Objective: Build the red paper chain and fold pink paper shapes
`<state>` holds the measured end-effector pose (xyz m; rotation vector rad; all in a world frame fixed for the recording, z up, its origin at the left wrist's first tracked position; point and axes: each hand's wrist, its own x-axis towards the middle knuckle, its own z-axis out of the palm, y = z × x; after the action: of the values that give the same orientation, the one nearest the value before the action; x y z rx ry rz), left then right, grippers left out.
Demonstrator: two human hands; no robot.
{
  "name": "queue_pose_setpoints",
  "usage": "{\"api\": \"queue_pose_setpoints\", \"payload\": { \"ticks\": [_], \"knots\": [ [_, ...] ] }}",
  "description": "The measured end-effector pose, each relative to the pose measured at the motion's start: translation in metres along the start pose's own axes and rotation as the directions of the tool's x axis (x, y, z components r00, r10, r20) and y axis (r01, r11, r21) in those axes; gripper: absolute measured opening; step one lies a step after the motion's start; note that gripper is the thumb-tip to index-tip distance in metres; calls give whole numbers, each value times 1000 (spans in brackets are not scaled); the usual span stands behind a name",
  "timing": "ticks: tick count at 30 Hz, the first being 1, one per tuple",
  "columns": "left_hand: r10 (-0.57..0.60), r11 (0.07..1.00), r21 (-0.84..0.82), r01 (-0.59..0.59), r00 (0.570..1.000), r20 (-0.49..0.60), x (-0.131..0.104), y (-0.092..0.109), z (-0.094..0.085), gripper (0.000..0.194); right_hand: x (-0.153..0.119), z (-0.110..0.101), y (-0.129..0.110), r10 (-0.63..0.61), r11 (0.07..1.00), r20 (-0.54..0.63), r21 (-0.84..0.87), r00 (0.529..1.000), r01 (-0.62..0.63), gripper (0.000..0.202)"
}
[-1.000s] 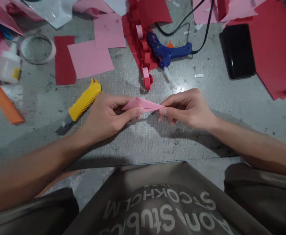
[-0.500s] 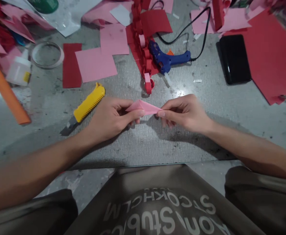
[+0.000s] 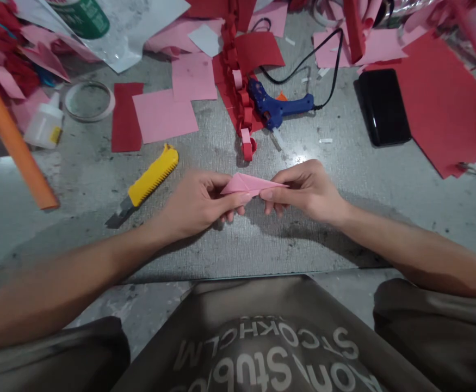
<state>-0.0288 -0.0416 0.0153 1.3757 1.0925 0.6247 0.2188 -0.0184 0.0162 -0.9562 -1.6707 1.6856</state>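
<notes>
A small folded pink paper (image 3: 248, 184) is held between both hands above the grey table. My left hand (image 3: 207, 200) pinches its left part, thumb along the lower edge. My right hand (image 3: 303, 190) grips the right part between thumb and fingers, and a thin pointed tip shows past the thumb. To the left of my left hand lies a yellow cutter (image 3: 153, 175). Beyond the paper, a red and pink paper chain (image 3: 245, 114) hangs down the tabletop beside a blue glue gun (image 3: 278, 106).
Pink sheets (image 3: 165, 115), a red strip (image 3: 127, 117), a tape roll (image 3: 90, 101), a glue bottle (image 3: 45, 124) and an orange tube (image 3: 21, 147) lie left. A black phone-like object (image 3: 384, 107) and red sheets (image 3: 450, 103) are at the right.
My left hand has moved slightly right along with the pink paper. The right hand now holds further in from the paper's right tip. The view has shifted a little.
</notes>
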Motion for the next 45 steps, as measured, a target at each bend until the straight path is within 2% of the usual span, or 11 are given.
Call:
{"api": "queue_pose_setpoints", "payload": {
  "ticks": [4,8,13,21,27,32,40,45],
  "knots": [
    [-29,1000,-9,29,999,18,-2,1,-1,34,0,-1,2,10,999,32,51,999,-12,35],
    [-20,998,-56,19,1000,-16,-5,1,-1,35,1,-2,4,-11,999,38,50,999,9,32],
    [-25,997,-73,21,998,-51,-6,2,-2,33,2,-3,5,-21,989,21,144,1000,18,26],
    [-1,1000,4,1,999,54,-4,-4,-3,34,-1,-5,7,-23,980,-10,197,1000,24,18],
    [91,996,11,-91,996,-16,-2,0,-5,30,-2,-7,7,-14,983,17,185,1000,11,19],
    [70,997,31,-69,997,-27,-2,-1,-5,30,-3,-7,8,-78,988,12,132,997,75,20],
    [77,995,64,-76,997,-20,-4,-2,-3,30,-1,-2,11,-54,995,-22,79,998,55,22],
    [84,992,95,-80,995,-45,-5,-8,-1,25,0,-2,7,-12,994,-38,104,999,16,28]
  ]
}}
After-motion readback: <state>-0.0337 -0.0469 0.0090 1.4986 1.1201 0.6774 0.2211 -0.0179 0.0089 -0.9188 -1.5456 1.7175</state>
